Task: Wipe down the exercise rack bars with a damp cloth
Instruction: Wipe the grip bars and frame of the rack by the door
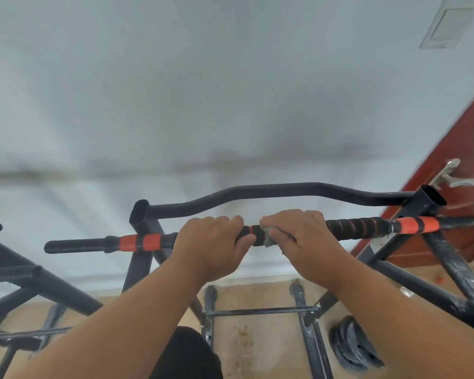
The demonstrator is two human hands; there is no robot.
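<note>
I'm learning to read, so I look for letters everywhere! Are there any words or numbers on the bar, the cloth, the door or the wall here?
None: no word, number or sign can be read here.
Black padded bar with orange bands: only stripes, no letters.
Small greyish cloth under the right hand: plain.
Reddish-brown door: no sign.
Pale square wall plate: blurred, no text visible.

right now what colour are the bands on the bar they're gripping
Orange bands on a black bar, clearest in the head view.

matt metal bar, ribbed foam grip
</note>
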